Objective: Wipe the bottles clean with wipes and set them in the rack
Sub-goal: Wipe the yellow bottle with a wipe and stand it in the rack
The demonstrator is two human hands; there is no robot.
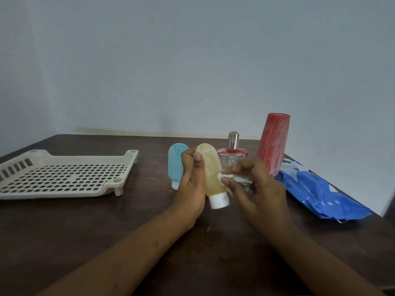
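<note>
Yellow bottle (212,174) held cap-down, white wipe (235,178) against its side, cream rack (64,194) at left

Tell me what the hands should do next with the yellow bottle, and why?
Probably rub the crumpled white wipe up the translucent yellow plastic bottle: the right hand pinches it against the side, the left hand grips the bottle, and whitish smears show near its top.

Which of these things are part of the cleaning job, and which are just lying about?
In hand: yellow bottle (left hand), wipe (right hand).
Idle but needed: blue bottle, perfume bottle, red bottle, wipes pack, rack.
Nothing is stray.
</note>
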